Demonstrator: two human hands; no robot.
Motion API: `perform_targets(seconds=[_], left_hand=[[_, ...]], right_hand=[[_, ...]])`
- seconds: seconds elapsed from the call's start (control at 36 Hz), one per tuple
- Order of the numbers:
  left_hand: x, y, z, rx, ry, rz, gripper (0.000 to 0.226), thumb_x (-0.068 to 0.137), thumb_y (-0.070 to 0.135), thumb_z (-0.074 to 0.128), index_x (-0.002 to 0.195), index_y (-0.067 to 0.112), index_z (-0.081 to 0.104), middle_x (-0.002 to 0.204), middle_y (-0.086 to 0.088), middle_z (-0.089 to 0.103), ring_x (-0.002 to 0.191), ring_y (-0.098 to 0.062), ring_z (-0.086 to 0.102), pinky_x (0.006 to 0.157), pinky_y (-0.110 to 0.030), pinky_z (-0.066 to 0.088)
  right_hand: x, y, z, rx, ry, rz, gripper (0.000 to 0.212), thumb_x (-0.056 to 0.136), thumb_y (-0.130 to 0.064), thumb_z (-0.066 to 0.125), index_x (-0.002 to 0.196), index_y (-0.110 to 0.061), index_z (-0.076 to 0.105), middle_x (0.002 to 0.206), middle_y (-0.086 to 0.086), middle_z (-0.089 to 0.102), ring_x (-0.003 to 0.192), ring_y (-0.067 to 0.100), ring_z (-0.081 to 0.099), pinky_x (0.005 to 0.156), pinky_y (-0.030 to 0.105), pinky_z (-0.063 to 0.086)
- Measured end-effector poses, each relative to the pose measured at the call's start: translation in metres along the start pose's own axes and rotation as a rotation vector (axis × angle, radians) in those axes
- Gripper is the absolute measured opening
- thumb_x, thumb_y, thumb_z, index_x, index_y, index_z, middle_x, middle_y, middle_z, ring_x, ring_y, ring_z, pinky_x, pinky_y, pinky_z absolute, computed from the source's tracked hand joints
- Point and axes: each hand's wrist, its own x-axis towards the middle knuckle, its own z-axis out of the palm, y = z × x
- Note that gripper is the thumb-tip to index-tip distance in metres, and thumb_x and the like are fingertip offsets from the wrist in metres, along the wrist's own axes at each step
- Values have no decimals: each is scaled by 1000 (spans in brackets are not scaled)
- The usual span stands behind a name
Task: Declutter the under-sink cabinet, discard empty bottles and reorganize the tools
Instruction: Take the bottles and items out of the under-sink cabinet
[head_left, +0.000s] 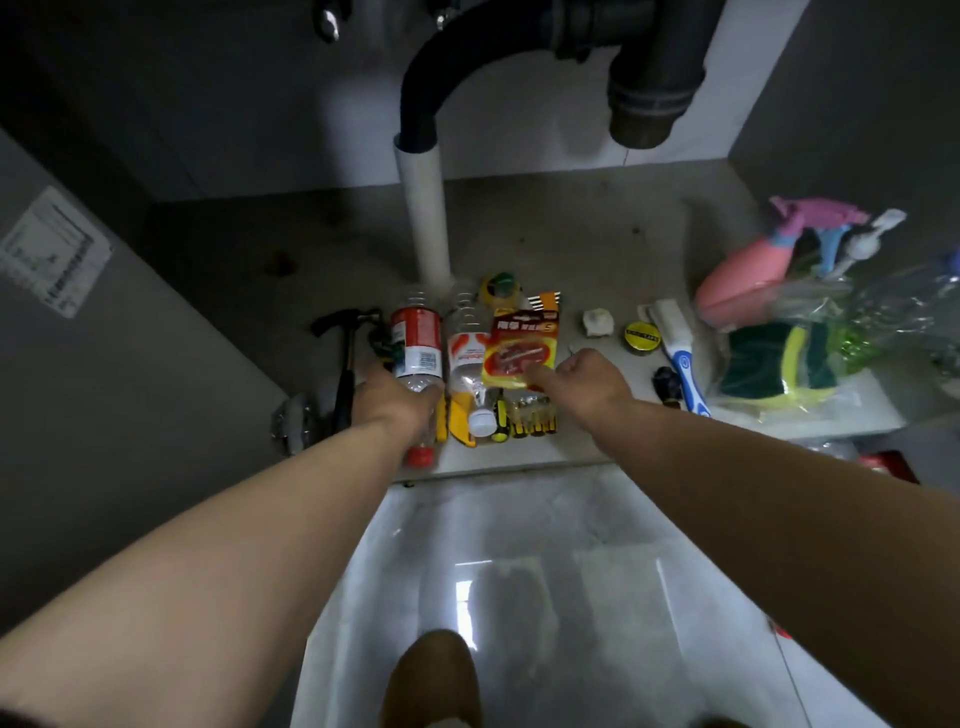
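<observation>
Head view, left hand (395, 400): wrapped round the neck end of the red-label bottle (415, 338), so it's gripping.
Right hand (587, 379): pinching the near corner of a red and yellow packet (519, 348) that lies partly over the clear bottle (467, 358).
Where the bottles are: side by side at the middle of the cabinet floor (519, 457), just near of the white drain pipe (426, 218).
Axis: both bottles lie flat, long axis running near to far with caps pointing at the person. The red cap (420, 456) sits right at the front edge.
Which hand's closer: the left one has the red-label bottle, and the clear one sits between the two hands, so either could take it.
Tools: hammer (343, 358) just left of the red-label bottle, with the screwdrivers (530, 415) and a yellow utility knife (460, 415) near the front edge, partly under the bottles.
Room: looks like a straight pull toward the person works, since the front is open and there's no lip I can see.
Right side: a scrub brush (675, 348), sponges (779, 358) and a pink spray bottle (748, 275) crowd it, well apart from the bottles.
</observation>
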Motion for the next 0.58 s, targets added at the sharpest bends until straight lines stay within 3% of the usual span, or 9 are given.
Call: perform_targets(seconds=[0.14,0.22,0.39,0.47,0.58], left_hand=[[5,3,-1,-9,-19,-31,60,82,35,79,131,15,53,123,-10,68,109,-32,66,98,-43,54],[3,2,-3,-89,-13,-26,54,81,29,79,128,17,57,121,-9,69,107,-30,67,98,-43,55],[-23,12,-12,-240,-12,102,52,76,32,83,122,24,59,108,0,72,91,-19,69,84,-32,56],[-46,28,-17,-259,-99,217,61,72,35,85,124,21,55,109,1,71,95,-16,69,86,-34,57],[-89,61,-16,-162,-348,320,61,77,34,83,125,26,46,107,7,67,95,-9,68,71,-26,54]], right_hand=[[6,-8,15,98,58,28,43,84,-45,72,107,-10,60,102,8,64,91,26,63,69,31,44],[4,-10,10,202,21,34,32,89,-37,70,104,-11,60,95,7,63,87,24,61,71,32,47],[-20,-13,-38,400,-114,-90,11,98,-20,64,95,-16,53,82,7,69,69,13,66,59,26,52],[-38,-6,-79,462,-122,-126,10,98,-18,63,94,-16,54,75,7,66,64,12,63,57,25,50],[-65,32,-139,494,-92,-119,3,99,-18,60,100,-17,57,77,7,64,62,12,62,60,26,49]])
